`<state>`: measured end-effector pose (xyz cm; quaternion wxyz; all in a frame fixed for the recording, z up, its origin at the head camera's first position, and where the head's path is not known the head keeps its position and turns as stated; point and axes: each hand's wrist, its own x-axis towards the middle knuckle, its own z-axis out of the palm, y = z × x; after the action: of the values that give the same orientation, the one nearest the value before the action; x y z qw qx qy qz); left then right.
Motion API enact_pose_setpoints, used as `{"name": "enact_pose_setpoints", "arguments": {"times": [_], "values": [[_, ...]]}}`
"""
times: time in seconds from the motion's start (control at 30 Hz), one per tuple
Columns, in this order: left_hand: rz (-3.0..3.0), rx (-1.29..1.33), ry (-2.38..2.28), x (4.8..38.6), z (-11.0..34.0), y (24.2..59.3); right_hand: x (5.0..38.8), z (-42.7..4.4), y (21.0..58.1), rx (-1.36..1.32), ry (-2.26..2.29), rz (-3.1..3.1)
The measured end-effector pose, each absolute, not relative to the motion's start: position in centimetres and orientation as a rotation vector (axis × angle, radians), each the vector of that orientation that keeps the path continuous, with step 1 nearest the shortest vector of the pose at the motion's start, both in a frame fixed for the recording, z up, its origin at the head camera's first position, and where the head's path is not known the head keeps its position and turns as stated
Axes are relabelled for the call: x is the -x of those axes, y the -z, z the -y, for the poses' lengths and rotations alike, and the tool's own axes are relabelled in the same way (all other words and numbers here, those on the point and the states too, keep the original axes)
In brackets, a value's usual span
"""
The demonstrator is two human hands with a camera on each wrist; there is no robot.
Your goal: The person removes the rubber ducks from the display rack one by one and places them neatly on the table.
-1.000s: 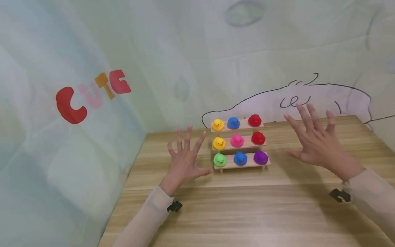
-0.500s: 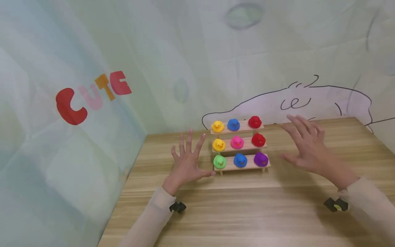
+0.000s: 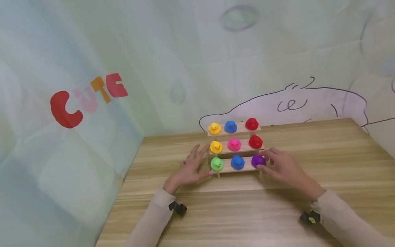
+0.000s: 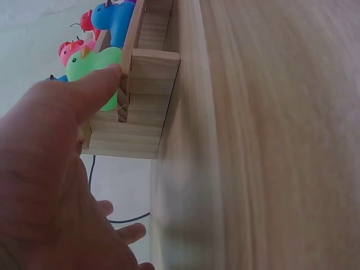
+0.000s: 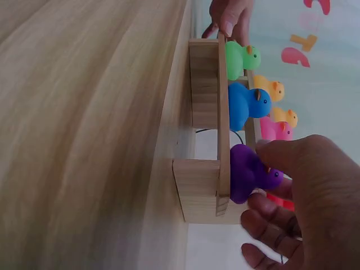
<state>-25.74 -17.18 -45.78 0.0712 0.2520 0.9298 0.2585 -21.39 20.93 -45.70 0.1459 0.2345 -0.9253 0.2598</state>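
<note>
A small three-tier wooden display stand (image 3: pixel 247 168) holds several rubber ducks, three on each tier. My right hand (image 3: pixel 287 171) is at the purple rubber duck (image 5: pixel 244 174), right end of the lowest tier, thumb and fingers on either side of it. The duck still sits on the board. My left hand (image 3: pixel 189 171) is at the stand's left side, its thumb (image 4: pixel 101 87) touching the lowest board's end beside the green duck (image 4: pixel 93 64). The other fingers spread behind, partly hidden. A blue duck (image 3: pixel 237 162) sits between green and purple.
Yellow (image 3: pixel 216 147), pink (image 3: pixel 234 144) and red (image 3: pixel 255 141) ducks fill the middle tier. Another yellow, blue and red sit on top. The stand is on a wood-grain table (image 3: pixel 216 216), close to a printed cloth backdrop (image 3: pixel 172 61).
My right hand has come down and left from above the table to the purple duck, its fingers closing around it. My left hand has moved slightly right, to the stand's left end.
</note>
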Motion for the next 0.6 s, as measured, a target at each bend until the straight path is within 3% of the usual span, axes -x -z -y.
{"name": "enact_pose_setpoints", "arguments": {"times": [0.33,0.6], "values": [[-2.765,-0.778,-0.855,26.0,17.6,46.2,23.5,-24.5,45.6,-0.408,-0.759,2.703],[-2.732,-0.749,-0.919,26.1,17.4,47.6,26.8,-26.3,46.4,-0.374,-0.738,2.753]]}}
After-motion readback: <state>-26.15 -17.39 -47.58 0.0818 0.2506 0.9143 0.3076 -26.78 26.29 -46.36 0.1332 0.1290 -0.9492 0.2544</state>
